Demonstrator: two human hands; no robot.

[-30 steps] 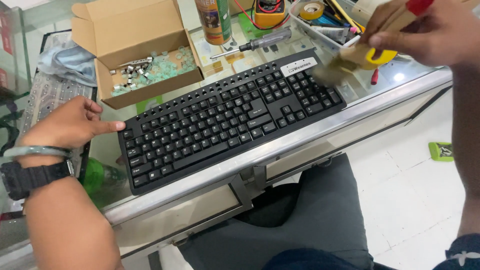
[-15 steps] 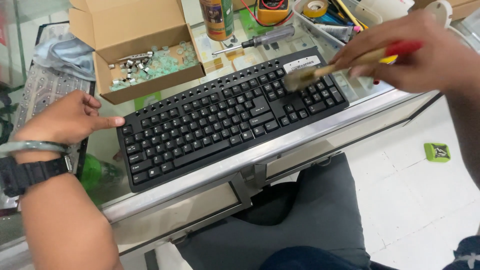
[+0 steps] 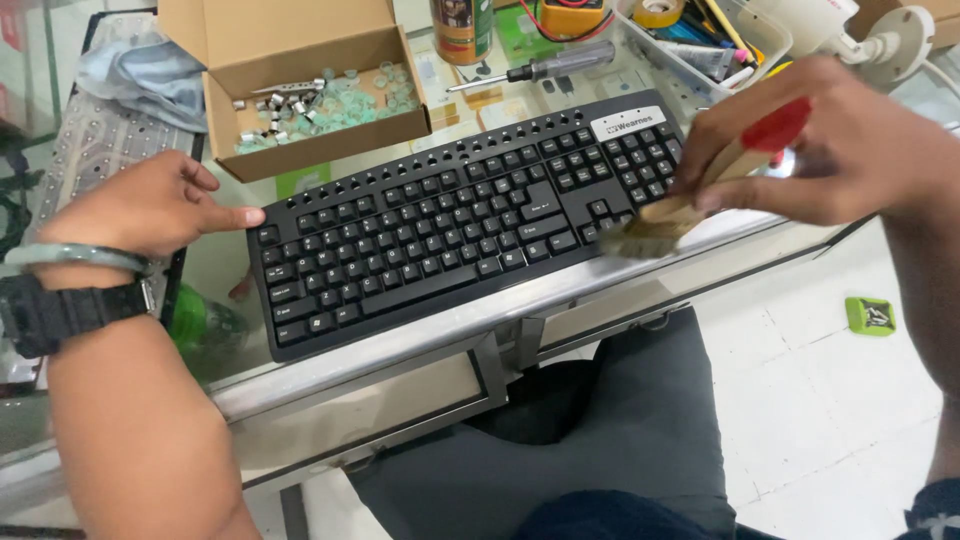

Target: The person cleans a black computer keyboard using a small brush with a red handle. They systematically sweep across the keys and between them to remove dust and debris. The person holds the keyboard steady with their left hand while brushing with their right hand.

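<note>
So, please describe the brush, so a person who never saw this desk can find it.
Find the black keyboard on the glass desk. At its right end, the right hand holds a paintbrush. Unlike the screwdriver behind, it has pale bristles, a wooden handle and a red tip.

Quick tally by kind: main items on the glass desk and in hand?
Keyboard, black: 1
Paintbrush, in right hand: 1
Cardboard box: 1
Screwdriver: 1
Can: 1
Left hand touches the keyboard.
Total: 5

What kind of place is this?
Probably a repair shop counter. A black keyboard lies on a glass counter, with a screwdriver and a cardboard box of small parts behind it.
</note>
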